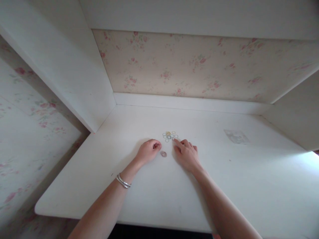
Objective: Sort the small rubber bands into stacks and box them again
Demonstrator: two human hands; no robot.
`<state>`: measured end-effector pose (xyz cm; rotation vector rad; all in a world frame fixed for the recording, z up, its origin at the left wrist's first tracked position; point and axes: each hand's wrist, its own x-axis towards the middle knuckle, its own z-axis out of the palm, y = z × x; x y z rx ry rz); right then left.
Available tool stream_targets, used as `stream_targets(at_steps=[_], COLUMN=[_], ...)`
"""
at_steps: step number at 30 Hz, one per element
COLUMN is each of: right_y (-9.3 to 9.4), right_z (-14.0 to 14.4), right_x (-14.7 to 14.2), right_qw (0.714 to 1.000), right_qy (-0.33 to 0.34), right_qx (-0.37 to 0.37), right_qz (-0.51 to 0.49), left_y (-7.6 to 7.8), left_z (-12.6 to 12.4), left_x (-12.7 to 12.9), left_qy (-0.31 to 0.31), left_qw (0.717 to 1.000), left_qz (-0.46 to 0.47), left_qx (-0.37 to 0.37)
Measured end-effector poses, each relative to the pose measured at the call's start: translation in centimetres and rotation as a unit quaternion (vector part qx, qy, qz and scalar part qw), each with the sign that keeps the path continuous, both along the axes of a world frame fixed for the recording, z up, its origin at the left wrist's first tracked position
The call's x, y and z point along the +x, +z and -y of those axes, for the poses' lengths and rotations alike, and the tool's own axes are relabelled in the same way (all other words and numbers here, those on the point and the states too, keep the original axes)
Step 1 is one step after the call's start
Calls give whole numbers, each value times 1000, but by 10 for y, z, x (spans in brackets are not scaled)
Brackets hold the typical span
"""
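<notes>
While resting on the white desk, left hand is curling loosely shut | right hand is extending its forefinger, touching the cluster of small rings | stacked rings are lying between both hands.

You sit at a white desk set into a white alcove, with side panels rising at left and right and a shelf overhead. Behind the desk, the back wall carries pale wallpaper printed with small pink roses; the same paper covers the wall at your left. Bright daylight spills onto the desktop from the right edge.
</notes>
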<state>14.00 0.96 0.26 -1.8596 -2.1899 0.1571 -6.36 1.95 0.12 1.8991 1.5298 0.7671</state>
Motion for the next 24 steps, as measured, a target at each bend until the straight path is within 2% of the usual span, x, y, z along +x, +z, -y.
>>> stream_targets(at_steps=[5, 13, 20, 24], right_y=[-1, -1, -3, -5], right_z=[-1, -1, -2, 0], right_x=[0, 3, 2, 2], right_qw=[1000, 998, 998, 992], right_qy=[3, 9, 46, 91], right_qx=[2, 23, 27, 49], right_qz=[1, -62, -41, -66], left_y=[1, 5, 4, 3], left_z=[0, 1, 2, 1], left_x=[1, 2, 2, 2], left_qy=[3, -1, -3, -6], left_qw=[1000, 1000, 1000, 1000], left_qz=[-6, -8, -26, -29], left_qx=[-3, -10, 6, 8])
